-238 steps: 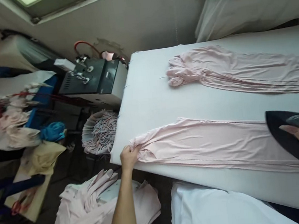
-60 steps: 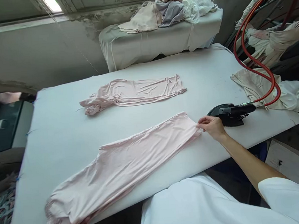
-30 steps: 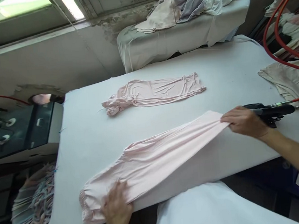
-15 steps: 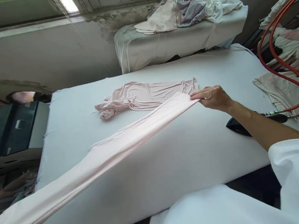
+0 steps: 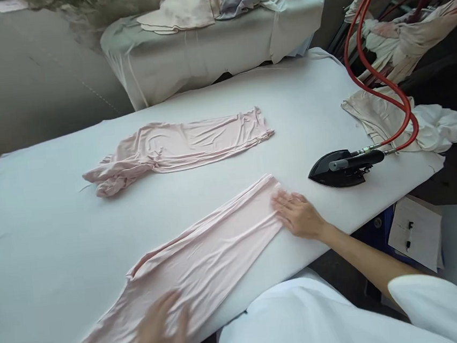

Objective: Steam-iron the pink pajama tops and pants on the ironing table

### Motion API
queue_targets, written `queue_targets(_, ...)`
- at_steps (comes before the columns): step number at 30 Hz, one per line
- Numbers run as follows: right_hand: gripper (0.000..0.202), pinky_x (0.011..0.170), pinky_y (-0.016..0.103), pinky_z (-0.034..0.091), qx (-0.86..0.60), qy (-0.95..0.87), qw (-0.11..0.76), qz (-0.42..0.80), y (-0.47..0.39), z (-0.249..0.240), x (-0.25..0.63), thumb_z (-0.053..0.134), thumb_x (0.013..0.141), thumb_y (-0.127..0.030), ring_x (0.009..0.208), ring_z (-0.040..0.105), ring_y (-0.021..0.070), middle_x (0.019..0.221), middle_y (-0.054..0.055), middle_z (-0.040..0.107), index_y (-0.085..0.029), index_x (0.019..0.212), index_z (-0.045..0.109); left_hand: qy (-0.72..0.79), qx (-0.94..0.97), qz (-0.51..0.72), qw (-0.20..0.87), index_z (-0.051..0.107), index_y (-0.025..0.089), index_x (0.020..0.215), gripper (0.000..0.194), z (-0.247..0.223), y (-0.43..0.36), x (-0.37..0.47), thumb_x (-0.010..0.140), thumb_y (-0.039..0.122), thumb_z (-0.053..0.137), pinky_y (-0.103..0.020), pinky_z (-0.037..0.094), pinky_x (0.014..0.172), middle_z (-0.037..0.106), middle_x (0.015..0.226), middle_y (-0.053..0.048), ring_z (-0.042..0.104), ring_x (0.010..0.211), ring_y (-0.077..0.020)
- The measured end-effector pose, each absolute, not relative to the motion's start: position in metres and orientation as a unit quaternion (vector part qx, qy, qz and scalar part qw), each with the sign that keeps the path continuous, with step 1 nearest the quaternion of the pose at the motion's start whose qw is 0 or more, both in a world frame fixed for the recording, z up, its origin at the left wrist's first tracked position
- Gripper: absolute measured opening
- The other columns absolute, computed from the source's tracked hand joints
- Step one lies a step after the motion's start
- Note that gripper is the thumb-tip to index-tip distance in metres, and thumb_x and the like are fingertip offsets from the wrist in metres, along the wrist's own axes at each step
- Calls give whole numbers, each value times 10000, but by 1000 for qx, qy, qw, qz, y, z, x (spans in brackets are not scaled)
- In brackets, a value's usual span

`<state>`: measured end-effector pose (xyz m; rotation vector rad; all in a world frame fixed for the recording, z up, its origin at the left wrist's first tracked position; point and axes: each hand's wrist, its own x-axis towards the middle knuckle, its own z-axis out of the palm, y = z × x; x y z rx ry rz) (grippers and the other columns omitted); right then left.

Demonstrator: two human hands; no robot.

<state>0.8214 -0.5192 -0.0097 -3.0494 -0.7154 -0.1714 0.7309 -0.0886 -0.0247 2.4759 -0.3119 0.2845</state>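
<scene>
White cloth covered a wide table (image 5: 60,274) filling most of the view, with a grey wall (image 5: 42,87) behind it. Along the wall, a draped bench (image 5: 200,50) held crumpled cloths (image 5: 184,6). A person's white shirt (image 5: 327,318) showed at the bottom.

Nearest the person, a long pink garment (image 5: 203,249) lay wrinkled and slanting across the table, running out of view at lower left. Beyond and apart from it lay a second pink garment (image 5: 197,142), bunched at its left end.

Two red hoses (image 5: 360,45) curved down at right to a black iron (image 5: 335,169), which rested on the table just beyond the right hand. The left hand (image 5: 161,334), blurred, had its fingers apart over the near garment's middle; whether it touched could not be told. The right hand (image 5: 297,213) lay on that garment's right end, fingers extended, tips blurred. Papers (image 5: 414,232) sat below the table's edge at right.
</scene>
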Motion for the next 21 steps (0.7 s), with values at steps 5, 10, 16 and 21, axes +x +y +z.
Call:
queue_targets(5,508,1063,475,353,-990,-128,-1,-63,-602,56,859,559,912,-450,1254,522,305,1329,143,588,-170,1335,574,-363,877,-91,301,511,237,1365,531,-25,-317,832,891,468,574,-538,282,1137,493,1461,-109,350,1416,-299)
queue_targets(10,470,683,351,483,-972,-104,25,209,-720,95,905,620,807,-597,804,672,270,913,130,718,-192,1026,716,-417,803,-253,341,445,211,1440,869,-10,-384,889,742,692,638,-628,225,1142,277,1580,-167,194,1470,-384)
queue_targets(16,524,531,291,350,-971,-96,-54,211,-658,85,914,412,887,-673,579,598,224,610,42,609,-195,882,627,-55,879,-31,472,678,250,1027,240,-23,-233,834,890,398,548,-381,526,917,677,1100,-96,629,1050,-242)
queue_targets(21,588,505,294,299,-964,-167,-71,193,-544,71,888,324,895,-725,574,605,244,584,69,600,-207,754,565,346,897,113,249,662,188,990,353,-21,-95,747,831,488,567,-435,523,903,658,1140,-129,617,1051,-304)
